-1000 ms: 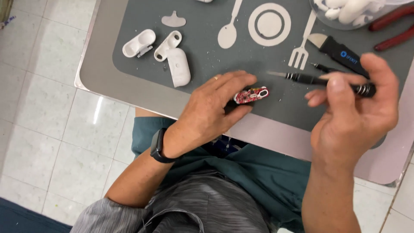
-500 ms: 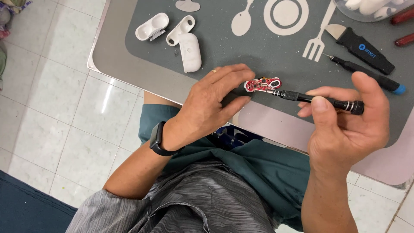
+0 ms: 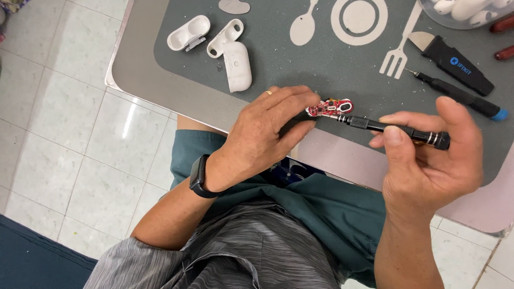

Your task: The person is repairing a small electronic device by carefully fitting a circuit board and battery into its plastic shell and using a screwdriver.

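My left hand pinches a small red circuit board just above the near edge of the grey mat. A ring sits on one finger and a black watch on that wrist. My right hand holds a thin black screwdriver lying nearly level, its tip touching the board's right end.
Opened white earbud case parts and a white case shell lie on the mat at upper left. A black pry tool and a black driver with a blue cap lie at right. A clear bowl with white pieces stands top right.
The view has shifted, so the mat sits further right. My right hand brought the screwdriver from above the board down to it, and the tip now meets the board's end.
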